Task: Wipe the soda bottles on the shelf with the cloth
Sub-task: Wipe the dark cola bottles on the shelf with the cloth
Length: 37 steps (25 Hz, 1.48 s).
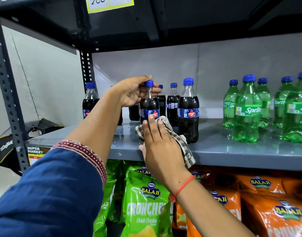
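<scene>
A dark cola bottle point(149, 106) with a blue cap stands on the grey shelf point(232, 147). My left hand point(131, 93) grips its neck and shoulder from the left. My right hand point(158, 139) presses a checked grey-and-white cloth point(182, 142) against the lower front of that bottle, and the cloth's tail hangs over the shelf edge. Several more cola bottles stand around it, one at the far left point(89, 100) and a large one to the right point(188, 110). Several green Sprite bottles point(247, 110) stand further right.
A black upright post point(8, 93) frames the shelf on the left, with a black shelf overhead point(181, 19). Green point(145, 202) and orange point(275, 211) crisp bags fill the shelf below. A black box point(5, 147) sits at the left.
</scene>
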Tool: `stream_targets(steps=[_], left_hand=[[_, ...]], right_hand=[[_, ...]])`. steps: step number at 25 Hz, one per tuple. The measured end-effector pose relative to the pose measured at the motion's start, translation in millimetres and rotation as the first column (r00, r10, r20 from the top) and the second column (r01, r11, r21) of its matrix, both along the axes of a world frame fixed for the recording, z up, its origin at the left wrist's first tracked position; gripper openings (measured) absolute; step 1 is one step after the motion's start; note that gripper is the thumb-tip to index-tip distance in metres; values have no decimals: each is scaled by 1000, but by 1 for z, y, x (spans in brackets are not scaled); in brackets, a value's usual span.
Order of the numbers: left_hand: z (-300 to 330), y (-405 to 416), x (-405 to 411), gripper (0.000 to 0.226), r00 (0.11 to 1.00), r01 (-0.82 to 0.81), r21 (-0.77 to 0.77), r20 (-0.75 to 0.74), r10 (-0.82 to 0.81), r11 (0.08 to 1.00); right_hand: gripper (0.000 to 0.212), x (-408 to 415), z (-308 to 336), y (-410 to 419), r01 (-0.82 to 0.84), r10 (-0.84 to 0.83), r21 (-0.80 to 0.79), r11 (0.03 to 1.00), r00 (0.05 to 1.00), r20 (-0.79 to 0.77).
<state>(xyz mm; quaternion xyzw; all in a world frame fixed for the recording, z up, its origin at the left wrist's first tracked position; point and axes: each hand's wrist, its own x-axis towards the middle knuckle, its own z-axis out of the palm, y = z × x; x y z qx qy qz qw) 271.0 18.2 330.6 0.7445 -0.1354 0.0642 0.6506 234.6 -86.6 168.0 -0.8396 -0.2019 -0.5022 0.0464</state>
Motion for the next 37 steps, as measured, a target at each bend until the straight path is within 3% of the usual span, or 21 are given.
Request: stream_targets(steps=[4, 9, 12, 14, 15, 17, 19, 20, 22, 24, 28, 31, 37], left_hand=[[-1, 0, 0, 29, 1000, -13, -6, 9, 13, 1000], [-1, -2, -1, 28, 999, -46, -27, 17, 47, 999], [-1, -2, -1, 25, 994, -98, -26, 43, 99, 995], [-2, -1, 1, 20, 966, -213, -11, 147, 212, 977], [-1, -1, 0, 21, 923, -299, -34, 245, 298, 954], [7, -7, -6, 35, 741, -454, -133, 492, 456, 881], [17, -24, -19, 46, 570, -500, -164, 677, 466, 850], [20, -38, -27, 43, 544, -485, -121, 733, 407, 866], [23, -66, -36, 30, 639, -402, 65, 734, 229, 913], [19, -88, -31, 34, 786, -278, 217, 612, 91, 936], [8, -104, -6, 26, 945, -99, 62, 317, 75, 993], [5, -101, 4, 15, 981, -28, 22, 195, 23, 999], [6, -97, 15, 22, 992, 20, -20, 122, -17, 1000]], right_hand=[[72, -9, 1, -10, 54, -55, -27, 998, 998, -31], [59, -25, 6, -25, -44, 44, -2, 999, 999, -3], [47, -39, 13, -38, -120, 121, 106, 987, 993, 2], [41, -48, 19, -49, -203, 203, 260, 944, 979, 28], [42, -52, 21, -56, -242, 238, 350, 905, 970, 55], [45, -59, 24, -74, -272, 242, 459, 845, 962, 124], [45, -61, 30, -93, -247, 154, 486, 838, 962, 224], [44, -60, 33, -100, -219, 92, 484, 847, 958, 272], [44, -52, 44, -108, -147, -21, 454, 879, 938, 345], [43, -36, 50, -108, -89, -67, 416, 905, 935, 347], [49, -8, 39, -93, -2, -57, 254, 967, 972, 226], [52, -4, 23, -84, 91, -117, 192, 977, 985, 129], [44, 2, 30, -86, 4, -21, 154, 988, 994, 109]])
